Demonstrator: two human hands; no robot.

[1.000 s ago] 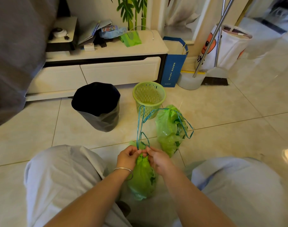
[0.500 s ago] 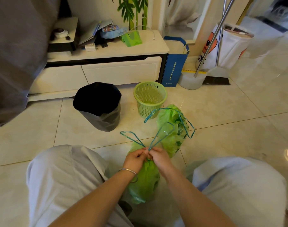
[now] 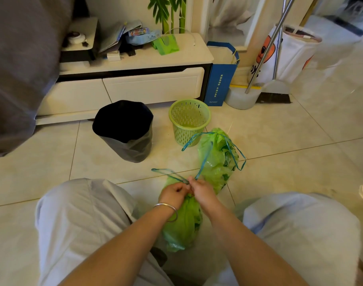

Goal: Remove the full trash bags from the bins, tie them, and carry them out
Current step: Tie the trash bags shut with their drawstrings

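Left hand (image 3: 175, 193) and right hand (image 3: 201, 189) are pinching the blue drawstring (image 3: 172, 176), each grip clamped on it, atop the near green trash bag (image 3: 182, 226) lying on the floor between the knees. A second tied bag (image 3: 217, 159) is sitting just beyond, near the green basket bin (image 3: 189, 120).
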